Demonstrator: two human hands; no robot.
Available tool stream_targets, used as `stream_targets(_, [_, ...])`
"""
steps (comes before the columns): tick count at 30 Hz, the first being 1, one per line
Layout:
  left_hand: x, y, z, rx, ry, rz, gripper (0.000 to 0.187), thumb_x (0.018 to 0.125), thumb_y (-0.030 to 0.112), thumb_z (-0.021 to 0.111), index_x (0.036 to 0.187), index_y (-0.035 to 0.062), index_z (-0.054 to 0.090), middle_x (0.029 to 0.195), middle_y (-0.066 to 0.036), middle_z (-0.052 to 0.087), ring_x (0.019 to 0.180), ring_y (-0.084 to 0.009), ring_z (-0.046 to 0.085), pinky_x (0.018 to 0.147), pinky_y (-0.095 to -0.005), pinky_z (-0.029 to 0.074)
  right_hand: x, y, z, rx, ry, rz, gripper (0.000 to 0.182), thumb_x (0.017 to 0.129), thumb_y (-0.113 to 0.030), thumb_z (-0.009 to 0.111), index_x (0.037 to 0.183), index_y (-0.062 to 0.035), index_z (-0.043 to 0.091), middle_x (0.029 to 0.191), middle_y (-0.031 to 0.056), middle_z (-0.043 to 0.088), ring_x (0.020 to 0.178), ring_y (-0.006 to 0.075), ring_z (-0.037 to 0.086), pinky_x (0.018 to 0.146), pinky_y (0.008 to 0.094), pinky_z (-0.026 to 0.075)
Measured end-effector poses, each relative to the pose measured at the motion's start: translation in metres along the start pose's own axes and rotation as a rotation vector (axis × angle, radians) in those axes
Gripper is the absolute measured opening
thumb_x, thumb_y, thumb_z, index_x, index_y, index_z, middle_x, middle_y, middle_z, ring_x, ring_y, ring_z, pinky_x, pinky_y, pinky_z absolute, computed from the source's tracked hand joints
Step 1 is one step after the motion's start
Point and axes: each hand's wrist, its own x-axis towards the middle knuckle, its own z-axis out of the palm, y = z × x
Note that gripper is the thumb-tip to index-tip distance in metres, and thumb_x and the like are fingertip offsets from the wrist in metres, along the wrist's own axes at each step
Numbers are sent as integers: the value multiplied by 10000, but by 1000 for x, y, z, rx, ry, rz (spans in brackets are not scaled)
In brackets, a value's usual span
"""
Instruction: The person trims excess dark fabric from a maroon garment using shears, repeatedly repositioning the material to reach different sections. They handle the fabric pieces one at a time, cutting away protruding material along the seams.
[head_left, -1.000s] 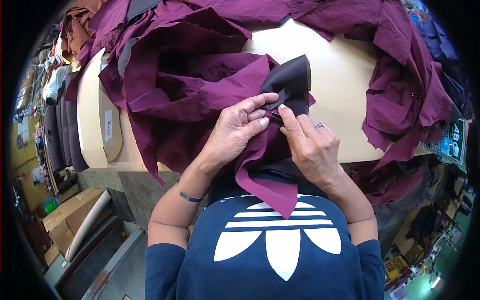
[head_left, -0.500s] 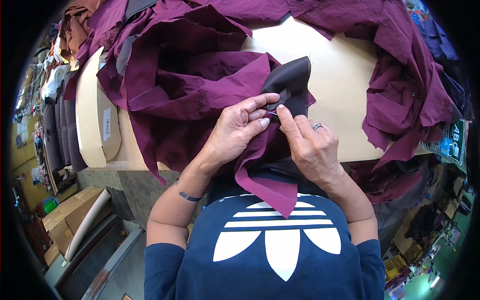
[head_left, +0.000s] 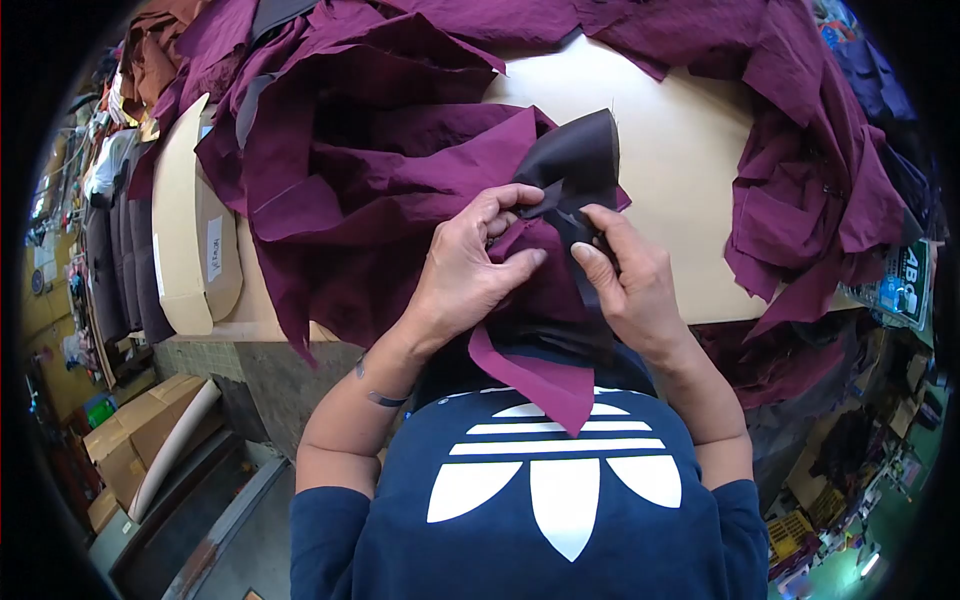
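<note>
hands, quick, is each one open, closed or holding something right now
Left hand: curled, holding purple cloth.
Right hand: bent, at the black cloth; whether it grips anything cannot be told.

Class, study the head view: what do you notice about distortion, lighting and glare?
Head view: wide-angle distortion bends the outer surroundings, with black corners; the pale tabletop looks brightest toward its far edge; the dark fabric shows little detail; a bright streak glares lower right.
</note>
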Motion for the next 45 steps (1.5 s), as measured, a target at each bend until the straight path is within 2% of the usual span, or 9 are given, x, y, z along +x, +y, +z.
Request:
stream_targets(5, [-5, 10, -6, 227, 60, -60, 309, 840, -8, 494, 1148, 12, 491, 805, -88, 606, 632, -89, 537, 553, -228, 431, 1, -9, -11, 197, 18, 150, 158, 790, -71, 626, 886, -6, 518, 673, 57, 516, 550, 130, 497, 517, 249, 408])
stream_targets(8, [1, -16, -7, 756, 250, 525, 463, 784, -46, 500, 1222, 103, 479, 905, -94, 596, 697, -167, 563, 607, -264, 463, 3, 1, -18, 262, 60, 40, 146, 770, -41, 637, 800, -21, 495, 667, 32, 493, 536, 97, 442, 510, 225, 380])
stream_targets(13, [-3, -30, 11, 1136, -51, 719, 258, 741, 108, 528, 986, 62, 594, 848, -97, 540, 617, -217, 570, 555, -361, 462, 23, -14, -21, 471, 172, -98, 127, 768, -13, 631, 781, -18, 504, 730, 44, 499, 599, 79, 403, 553, 199, 355])
stream_targets(16, [-1, -69, 20, 1029, -355, 615, 77, 721, 103, 540, 694, 57, 595, 829, -119, 566, 594, -222, 576, 536, -358, 453, 35, -27, -22, 360, -60, -180, 177, 738, -39, 653, 867, -14, 535, 875, 98, 567, 747, 165, 546, 654, 254, 442])
stream_targets(21, [-2, -58, 21, 883, -387, 700, 84, 694, 61, 536, 718, 9, 598, 766, -168, 594, 657, -300, 590, 600, -401, 472, 38, -9, 22, -185, -289, -58, 492, 712, -230, 677, 1138, -74, 485, 1161, 127, 527, 1019, 317, 547, 818, 377, 459])
stream_targets(24, [-6, 4, -15, 720, -572, 202, 274, 681, -20, 494, 942, 14, 571, 966, -178, 582, 894, -315, 568, 782, -378, 448, 33, 19, 38, -275, -335, 68, 603, 709, -246, 671, 1226, -93, 400, 1224, 107, 483, 1002, 327, 543, 797, 398, 462])
stream_targets(31, [20, 1, -111, 1676, 89, 326, 455, 662, -20, 521, 1099, 105, 534, 1160, -67, 534, 1172, -245, 430, 984, -629, 181, 26, 46, 51, -405, -383, -64, 282, 677, -76, 605, 936, -75, 491, 877, 125, 554, 781, 340, 579, 647, 439, 462])
stream_targets(37, [6, 35, -147, 1734, 293, 220, 516, 631, 73, 603, 1139, 139, 537, 1114, -109, 552, 1100, -279, 470, 1020, -571, 174, 43, -9, -35, -241, -239, -108, 248, 670, -37, 606, 903, -63, 523, 825, 115, 568, 724, 312, 581, 624, 401, 443])
stream_targets(45, [50, 110, -115, 1769, -94, 225, 244, 636, 78, 588, 871, 57, 525, 811, -161, 580, 817, -341, 561, 708, -456, 419, 60, -7, -142, -448, -302, -10, 237, 679, -9, 585, 911, -41, 552, 752, 149, 583, 725, 322, 591, 648, 367, 452])
